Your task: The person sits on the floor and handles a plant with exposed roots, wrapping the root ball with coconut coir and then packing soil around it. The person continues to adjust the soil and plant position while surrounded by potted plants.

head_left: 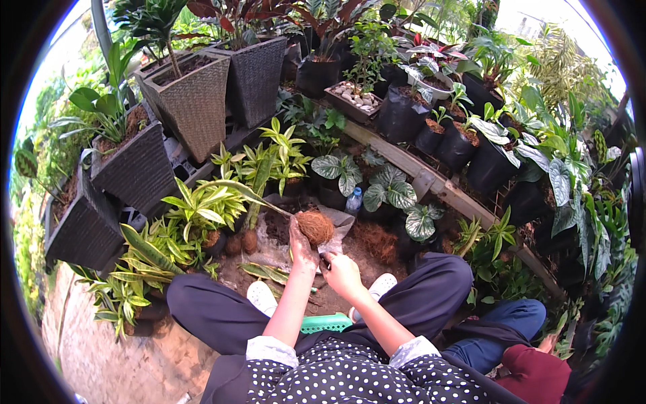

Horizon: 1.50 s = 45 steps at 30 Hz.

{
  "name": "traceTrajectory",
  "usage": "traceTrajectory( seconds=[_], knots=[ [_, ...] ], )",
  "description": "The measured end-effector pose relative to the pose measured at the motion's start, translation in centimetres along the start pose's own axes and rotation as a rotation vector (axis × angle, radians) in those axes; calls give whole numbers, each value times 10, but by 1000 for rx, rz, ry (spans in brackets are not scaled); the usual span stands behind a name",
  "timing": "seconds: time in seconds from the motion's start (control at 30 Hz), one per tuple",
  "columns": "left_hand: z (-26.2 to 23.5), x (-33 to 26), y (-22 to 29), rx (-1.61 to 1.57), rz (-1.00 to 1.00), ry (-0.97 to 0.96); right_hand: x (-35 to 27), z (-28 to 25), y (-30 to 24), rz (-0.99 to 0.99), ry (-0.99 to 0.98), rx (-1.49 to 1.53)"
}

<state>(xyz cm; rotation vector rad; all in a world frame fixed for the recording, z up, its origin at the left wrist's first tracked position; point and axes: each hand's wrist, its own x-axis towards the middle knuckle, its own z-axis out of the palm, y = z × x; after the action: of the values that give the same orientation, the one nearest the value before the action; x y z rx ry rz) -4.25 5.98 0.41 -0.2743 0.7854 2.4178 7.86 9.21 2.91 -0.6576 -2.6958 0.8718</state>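
Note:
My left hand (303,248) is soiled and supports a round ball of brown coconut fibre (315,227). A long green, yellow-edged snake plant leaf (243,194) reaches up and left from that ball. Just below the ball, my right hand (342,275) is closed, its fingertips around a small dark thing I cannot make out. A loose heap of brown coconut fibre (375,242) lies to the right on the soil. Left of my hands, cut snake plant leaves (268,273) lie on the ground. Dark soil (277,229) sits on a pale sheet (339,222) beyond the ball.
Yellow-green leafy plants (208,207) crowd the left, below tall dark planters (138,168). A wooden beam (431,180) slants along the right, with black plant bags (457,149) behind it. A clear bottle (354,200) stands ahead. A green stool (326,323) is under me; another person's knee (515,320) is at right.

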Motion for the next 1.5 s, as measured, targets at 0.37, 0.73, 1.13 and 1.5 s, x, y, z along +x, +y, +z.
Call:
traceTrajectory(
  seconds=[0.37, 0.73, 1.13, 1.5],
  knots=[
    [-16, 5, 5, 160, 33, -92, -1, -61, -50, -222, -207, -1],
    [-28, -5, 1, 138, -26, -92, 14, -88, -63, -67, -364, 511],
    [-46, 5, -11, 254, 134, -177, 28, -157, -69, -162, -396, 766],
    [-50, 9, -5, 290, 173, -248, 39, -177, -53, -323, -479, 569]
  ],
)
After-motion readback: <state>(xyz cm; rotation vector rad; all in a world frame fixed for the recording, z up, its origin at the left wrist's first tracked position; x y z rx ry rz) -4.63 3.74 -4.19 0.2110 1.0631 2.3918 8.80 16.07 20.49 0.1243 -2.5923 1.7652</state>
